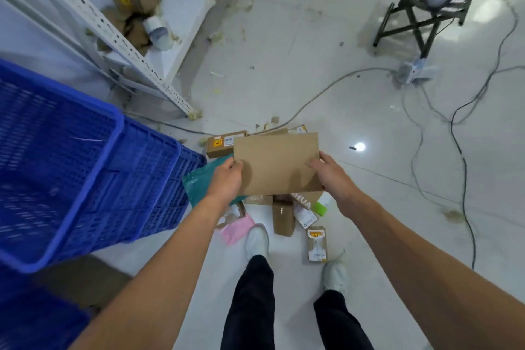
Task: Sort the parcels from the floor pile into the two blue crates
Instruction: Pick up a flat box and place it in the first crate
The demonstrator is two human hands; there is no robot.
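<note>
Brown cardboard, flat and rectangular: the parcel [277,165] is held level in the air above the floor pile, plain face up. The left hand [227,179] grips its left edge, thumb over the top face; the right hand [329,173] grips the right edge likewise. Beneath lie small cardboard boxes [283,217], a teal plastic bag [199,182] and a pink bag [237,231] on glossy white floor tiles [369,193]. To the left stands a blue crate [56,165] of lattice-walled plastic with a rounded rim, and a second crate [164,173] touches its far side. A perforated white metal shelf post [113,34] stands behind. Thin cables [460,156] trail over the floor at right.
</note>
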